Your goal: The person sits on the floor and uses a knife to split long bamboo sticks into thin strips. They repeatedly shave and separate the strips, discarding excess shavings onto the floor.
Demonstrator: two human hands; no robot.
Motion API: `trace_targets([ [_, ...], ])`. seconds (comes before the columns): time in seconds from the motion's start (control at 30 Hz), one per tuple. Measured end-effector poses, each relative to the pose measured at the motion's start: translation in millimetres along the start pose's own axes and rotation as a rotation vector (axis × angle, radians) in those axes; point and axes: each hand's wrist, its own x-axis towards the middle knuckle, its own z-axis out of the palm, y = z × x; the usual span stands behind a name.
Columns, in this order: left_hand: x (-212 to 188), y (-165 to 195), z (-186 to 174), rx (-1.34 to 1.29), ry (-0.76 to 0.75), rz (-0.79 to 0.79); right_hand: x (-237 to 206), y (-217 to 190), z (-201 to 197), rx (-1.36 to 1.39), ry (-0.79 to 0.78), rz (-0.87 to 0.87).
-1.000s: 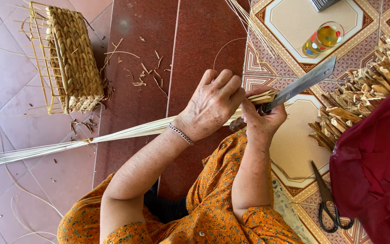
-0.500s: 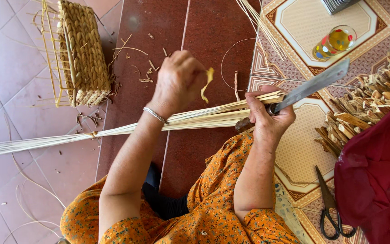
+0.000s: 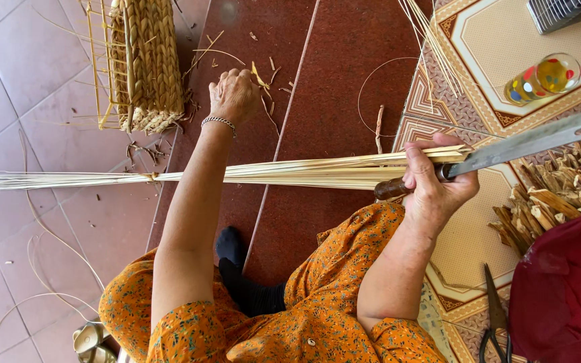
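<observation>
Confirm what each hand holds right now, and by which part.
Right hand grips the knife by its wooden handle, pressed against the end of the reed bundle. Left hand holds nothing, reaching over the floor scraps.

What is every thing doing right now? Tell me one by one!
Left hand: stretched out over the floor, fingers curled, not on the strips.
Right hand: closed on the knife and the strips.
Knife: held, blade pointing away.
Bundle of strips: tied, lying across.
Woven basket: unfinished, frame bare.
Scissors: lying closed.
</observation>
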Motion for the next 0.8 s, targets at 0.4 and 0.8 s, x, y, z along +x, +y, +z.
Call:
trace_targets([
  [0.4, -3, -30, -6, -0.024, 0.046, -0.171, 1, 2, 2, -0.041, -0.024, -0.052],
  [0.8, -52, 68, -35, -0.826, -0.192, 0.297, 0, 4, -5, -0.125, 0.002, -0.048],
])
